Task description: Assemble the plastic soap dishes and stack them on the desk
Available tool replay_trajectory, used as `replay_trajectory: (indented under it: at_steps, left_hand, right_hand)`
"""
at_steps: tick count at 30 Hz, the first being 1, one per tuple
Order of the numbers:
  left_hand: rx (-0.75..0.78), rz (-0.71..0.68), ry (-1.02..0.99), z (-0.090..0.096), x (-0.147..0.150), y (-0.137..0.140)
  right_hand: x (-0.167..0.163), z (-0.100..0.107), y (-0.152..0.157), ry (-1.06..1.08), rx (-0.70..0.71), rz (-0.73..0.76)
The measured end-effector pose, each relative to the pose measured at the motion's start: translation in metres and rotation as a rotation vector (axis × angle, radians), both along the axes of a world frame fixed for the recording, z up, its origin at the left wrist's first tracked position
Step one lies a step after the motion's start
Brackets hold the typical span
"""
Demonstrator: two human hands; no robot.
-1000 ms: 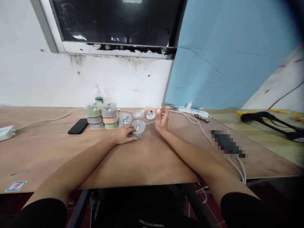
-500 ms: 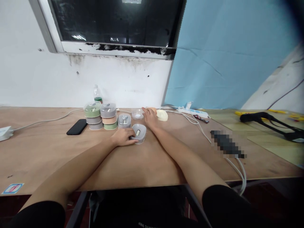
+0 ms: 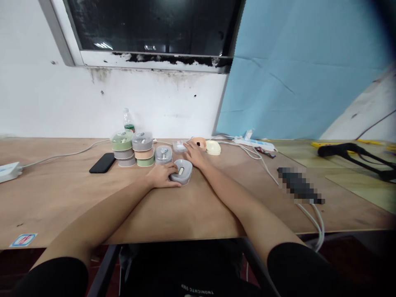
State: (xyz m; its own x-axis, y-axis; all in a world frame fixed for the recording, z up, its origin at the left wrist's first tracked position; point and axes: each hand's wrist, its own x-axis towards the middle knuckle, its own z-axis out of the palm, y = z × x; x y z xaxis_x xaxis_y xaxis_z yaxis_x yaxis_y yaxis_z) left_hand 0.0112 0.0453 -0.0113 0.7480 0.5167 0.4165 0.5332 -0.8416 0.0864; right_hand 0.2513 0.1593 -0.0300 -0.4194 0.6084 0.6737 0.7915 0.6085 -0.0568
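My left hand (image 3: 163,175) lies curled against the left side of a grey food container (image 3: 185,176), its thumb along the near edge and its fingers at the rim. This container has a pale oblong piece on top. Farther back, my right hand (image 3: 195,155) has its fingertips at the right edge of a clear plastic lid (image 3: 178,146); the grip is partly hidden. Just behind my left hand stands another grey container (image 3: 163,155) with a clear lid. An orange container (image 3: 200,143) and a cream one (image 3: 213,147) sit beyond my right hand.
Two stacks of round containers, one green-topped (image 3: 122,141) and one grey-topped (image 3: 142,142), stand left of my hands. A black phone (image 3: 102,163) lies farther left, a plastic bottle (image 3: 127,119) behind. White cables run to a power strip (image 3: 255,143). A pixelated dark object (image 3: 300,185) lies right.
The clear lid looks flatter and slightly lower now, and my right hand has shifted a little with it. My left hand stays at the grey container. The whole view has shifted slightly.
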Motion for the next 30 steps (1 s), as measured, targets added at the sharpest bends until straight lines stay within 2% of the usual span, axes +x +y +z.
replay_trajectory:
  at_steps: [5,11,15,18,22,24,27,29,30]
  left_hand:
    - [0.029,0.001,-0.021,0.000,-0.001,0.000]
    - [0.121,0.091,-0.221,-0.001,-0.002,0.000]
    - [0.146,0.081,-0.329,0.000,-0.004,0.000]
    - [0.118,0.062,-0.358,0.002,-0.005,-0.002]
    - [0.038,0.068,-0.378,0.004,-0.005,-0.006]
    - [0.003,0.079,-0.360,0.004,-0.004,-0.006]
    - [-0.011,0.088,-0.280,0.004,-0.002,-0.007]
    - [-0.021,0.077,-0.208,0.005,-0.002,-0.006]
    - [-0.024,0.071,-0.177,0.005,-0.001,-0.006]
  right_hand:
    - [0.004,0.002,-0.012,0.167,0.002,0.072]
    - [0.014,0.005,-0.042,0.159,-0.135,0.201]
    - [0.013,0.008,-0.050,0.183,-0.156,0.217]
    - [0.012,0.009,-0.048,0.249,-0.113,0.138]
    - [0.014,0.009,-0.045,0.423,-0.065,-0.047]
    - [0.016,0.010,-0.041,0.595,-0.078,-0.158]
    - [0.023,0.012,-0.032,0.910,-0.168,-0.325]
    - [0.030,0.012,-0.025,1.124,-0.235,-0.386]
    - [0.034,0.012,-0.021,1.217,-0.279,-0.369]
